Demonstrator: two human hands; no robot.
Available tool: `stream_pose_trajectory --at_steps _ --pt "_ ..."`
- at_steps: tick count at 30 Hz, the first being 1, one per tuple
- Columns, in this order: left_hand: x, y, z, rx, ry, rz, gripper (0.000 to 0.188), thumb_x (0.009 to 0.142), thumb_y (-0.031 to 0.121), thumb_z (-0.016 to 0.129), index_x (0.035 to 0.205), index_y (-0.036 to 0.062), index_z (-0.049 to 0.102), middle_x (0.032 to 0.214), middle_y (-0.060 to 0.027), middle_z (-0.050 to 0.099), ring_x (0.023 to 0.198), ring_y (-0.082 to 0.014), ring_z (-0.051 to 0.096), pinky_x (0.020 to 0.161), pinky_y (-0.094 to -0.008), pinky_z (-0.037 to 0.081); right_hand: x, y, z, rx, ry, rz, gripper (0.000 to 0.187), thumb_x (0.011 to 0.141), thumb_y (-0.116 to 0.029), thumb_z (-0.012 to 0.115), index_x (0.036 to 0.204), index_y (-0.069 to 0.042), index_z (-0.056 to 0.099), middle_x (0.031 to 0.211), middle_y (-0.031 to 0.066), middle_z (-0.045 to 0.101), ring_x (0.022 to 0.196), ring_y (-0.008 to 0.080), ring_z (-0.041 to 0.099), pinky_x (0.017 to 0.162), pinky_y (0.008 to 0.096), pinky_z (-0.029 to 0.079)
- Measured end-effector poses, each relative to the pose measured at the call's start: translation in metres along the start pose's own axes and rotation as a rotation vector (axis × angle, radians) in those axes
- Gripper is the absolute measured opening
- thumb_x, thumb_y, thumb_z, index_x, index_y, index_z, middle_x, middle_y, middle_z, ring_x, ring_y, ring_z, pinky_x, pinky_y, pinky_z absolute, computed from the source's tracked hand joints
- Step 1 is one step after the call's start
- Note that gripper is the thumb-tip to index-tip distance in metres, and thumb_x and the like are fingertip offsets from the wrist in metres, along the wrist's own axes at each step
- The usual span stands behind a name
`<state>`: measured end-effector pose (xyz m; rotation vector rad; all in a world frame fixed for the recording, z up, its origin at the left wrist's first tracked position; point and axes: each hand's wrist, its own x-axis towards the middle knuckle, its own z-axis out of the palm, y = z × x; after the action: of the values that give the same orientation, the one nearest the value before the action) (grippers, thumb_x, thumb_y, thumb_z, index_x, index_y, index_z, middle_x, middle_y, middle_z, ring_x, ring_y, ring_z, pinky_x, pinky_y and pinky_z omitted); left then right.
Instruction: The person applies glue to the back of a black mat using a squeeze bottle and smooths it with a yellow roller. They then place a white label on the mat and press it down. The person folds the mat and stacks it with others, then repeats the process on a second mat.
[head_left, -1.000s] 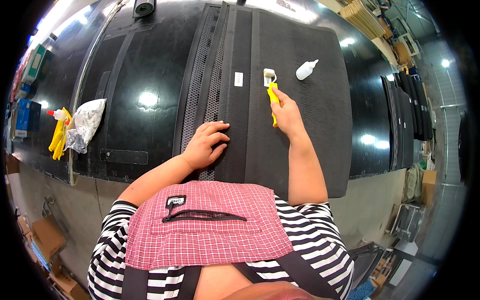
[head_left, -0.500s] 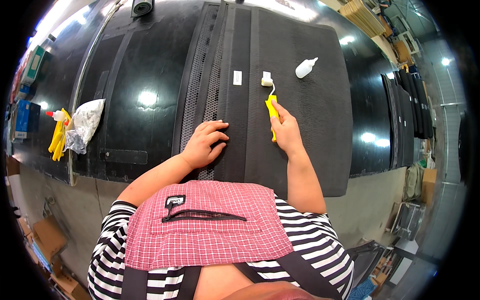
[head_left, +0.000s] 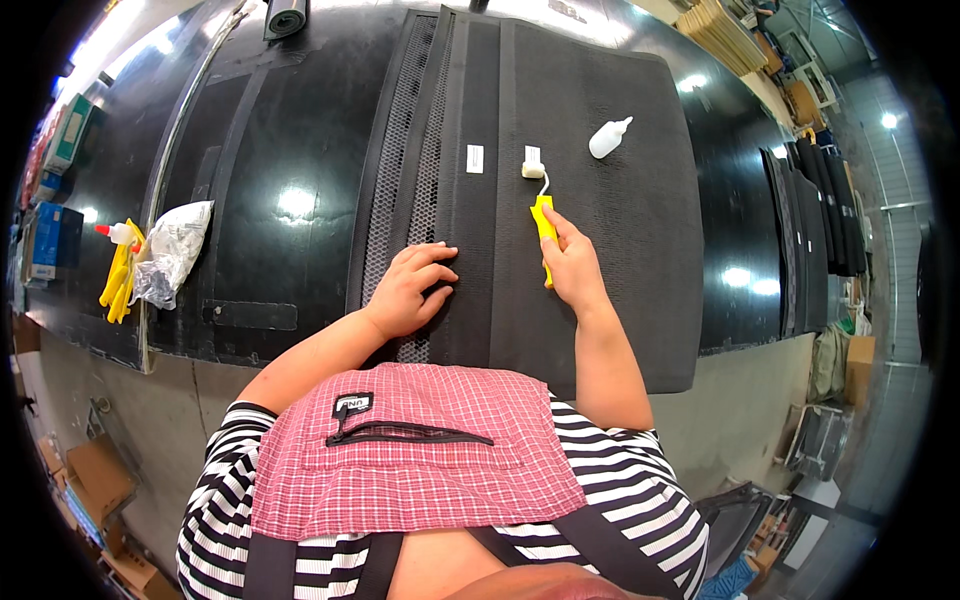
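My right hand (head_left: 573, 262) is closed around the yellow handle of a small paint roller (head_left: 543, 222). Its pale roller head rests at the lower edge of a white label (head_left: 532, 154) on a black textured mat (head_left: 610, 260). With fingers spread and slightly bent, my left hand (head_left: 410, 288) presses on the mat's left part, beside the strips of black mesh (head_left: 402, 150); it holds nothing. A second white label (head_left: 475, 159) lies further left, on a smooth dark band. Up and to the right of the roller, a white squeeze bottle (head_left: 606, 138) lies on its side on the mat.
The mat lies on a shiny black table (head_left: 300, 150). At the left are yellow gloves (head_left: 118, 285), a red-tipped bottle (head_left: 117, 233) and a clear plastic bag (head_left: 177, 250). Several black mats (head_left: 800, 240) are stacked at the right edge. A dark roll (head_left: 286, 17) stands far back.
The roller head has shifted very slightly toward me, baring a little more of the label. My left hand stays in place.
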<state>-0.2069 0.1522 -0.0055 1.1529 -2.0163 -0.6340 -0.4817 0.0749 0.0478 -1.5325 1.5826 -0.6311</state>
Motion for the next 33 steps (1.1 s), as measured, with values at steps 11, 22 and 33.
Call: stream_pose_trajectory --at_steps 11,22,33 --pt "0.002 0.001 -0.001 -0.012 0.017 0.010 0.018 0.084 0.006 0.073 0.101 0.0075 0.070 0.134 -0.0115 0.063 0.132 -0.0334 0.054 0.113 -0.0454 0.040 -0.023 -0.036 -0.024 0.456 0.058 -0.133 0.053 0.104 -0.011 0.051 0.156 -0.012 0.042 0.082 0.0052 0.061 0.059 0.0068 0.055 0.053 0.0225 0.051" --pt "-0.003 -0.033 0.020 -0.195 0.197 0.100 0.028 0.087 0.009 0.068 0.115 0.0051 0.066 0.111 -0.0164 0.068 0.104 -0.0365 0.065 0.092 -0.0472 0.050 -0.044 -0.068 0.102 1.198 -0.650 -0.124 0.056 0.103 -0.027 0.062 0.147 0.002 0.042 0.112 0.0120 0.066 0.093 0.0182 0.066 0.082 0.0308 0.054" --pt "-0.087 0.023 -0.087 -0.829 0.311 -0.634 0.035 0.098 0.021 0.070 0.122 -0.0029 0.062 0.105 -0.0082 0.071 0.097 -0.0155 0.068 0.087 -0.0302 0.056 -0.073 -0.080 0.188 0.559 -0.595 -0.279 0.053 0.092 0.004 0.069 0.138 -0.002 0.042 0.123 0.0134 0.059 0.108 0.0210 0.066 0.090 0.0306 0.056"
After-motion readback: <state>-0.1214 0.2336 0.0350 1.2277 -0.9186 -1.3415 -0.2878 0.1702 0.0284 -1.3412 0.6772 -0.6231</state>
